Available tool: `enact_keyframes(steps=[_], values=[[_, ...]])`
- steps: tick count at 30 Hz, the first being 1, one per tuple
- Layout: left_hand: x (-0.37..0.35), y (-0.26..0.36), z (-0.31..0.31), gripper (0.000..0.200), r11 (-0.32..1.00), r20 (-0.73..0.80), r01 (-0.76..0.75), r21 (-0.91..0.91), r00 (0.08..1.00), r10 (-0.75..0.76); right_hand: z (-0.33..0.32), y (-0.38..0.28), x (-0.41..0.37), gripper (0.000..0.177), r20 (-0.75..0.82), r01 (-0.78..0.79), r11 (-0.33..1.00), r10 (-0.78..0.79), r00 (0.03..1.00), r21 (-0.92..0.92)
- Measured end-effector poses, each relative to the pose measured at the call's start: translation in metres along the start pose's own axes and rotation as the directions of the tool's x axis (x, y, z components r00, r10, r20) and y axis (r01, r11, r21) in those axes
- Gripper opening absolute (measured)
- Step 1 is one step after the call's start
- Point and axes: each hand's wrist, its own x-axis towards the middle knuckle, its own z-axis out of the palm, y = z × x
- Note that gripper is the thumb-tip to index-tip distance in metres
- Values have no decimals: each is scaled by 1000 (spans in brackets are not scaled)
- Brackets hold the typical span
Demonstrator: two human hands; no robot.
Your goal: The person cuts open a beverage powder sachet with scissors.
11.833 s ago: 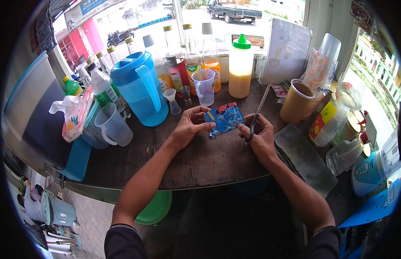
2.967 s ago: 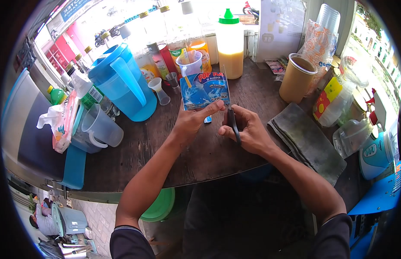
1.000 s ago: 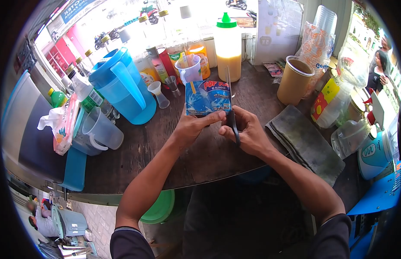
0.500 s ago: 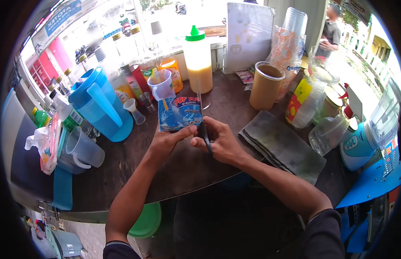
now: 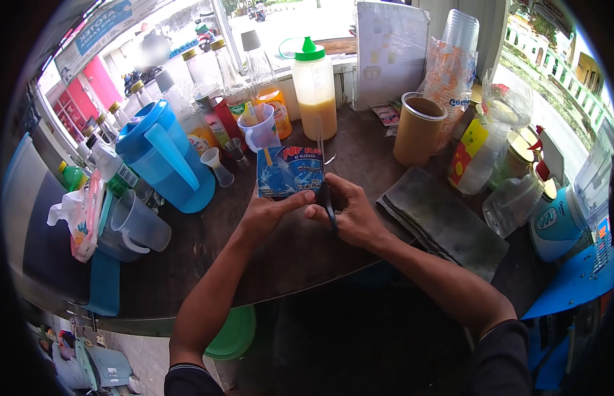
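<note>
Over the dark tabletop [image 5: 208, 264], my left hand [image 5: 271, 212] grips a blue Pop Ice drink-powder sachet [image 5: 287, 175] by its lower edge, thumb across the front. My right hand [image 5: 350, 211] is closed round the black handles of a pair of scissors [image 5: 329, 206]. Their blades point away from me, upright along the sachet's right edge. Just behind the sachet stands a clear measuring cup [image 5: 261, 132] with something light inside. A folded grey cloth [image 5: 445, 221] lies to the right of my right hand.
At left stand a blue pitcher [image 5: 165, 158], a clear plastic jug [image 5: 142, 221] and a tissue pack [image 5: 82, 221]. Behind are a green-capped squeeze bottle [image 5: 317, 99] and several syrup bottles. A brown-filled tub [image 5: 416, 135], stacked cups [image 5: 460, 33] and a blue blender [image 5: 558, 214] occupy the right.
The whole scene has shifted slightly to the right in view. My hands keep the same hold on the sachet and scissors. A person at the upper right has left the view.
</note>
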Motion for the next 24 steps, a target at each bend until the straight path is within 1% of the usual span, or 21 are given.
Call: enact_keyframes(steps=[3,7,10,12,14,16,18,22,24], values=[[2,-2,-3,45,1000,23,0,0,1000,0,-1,0,0,44,3,-6,1000,6,1000,-2],[0,-2,-2,45,1000,4,4,-21,1000,-4,-1,1,0,45,11,-21,1000,21,1000,-11],[2,-3,-4,46,1000,19,4,-8,1000,-4,-1,1,0,45,8,-15,1000,15,1000,0],[2,-4,-4,46,1000,24,-25,0,999,25,-1,2,0,45,10,-10,1000,9,1000,15],[1,-3,-3,47,1000,24,-15,10,1000,14,0,4,1,45,-24,43,998,-42,999,36],[1,-3,-3,48,1000,23,-5,20,1000,5,0,3,1,45,-22,38,999,-38,999,23],[1,-3,-3,49,1000,34,-13,-9,999,13,-1,5,1,46,-21,31,999,-30,999,12],[-2,0,0,50,1000,46,19,-14,999,-19,-2,8,1,44,-60,14,998,-10,998,65],[0,-1,0,43,999,51,-35,-2,998,35,0,2,1,42,-76,6,997,1,997,82]])
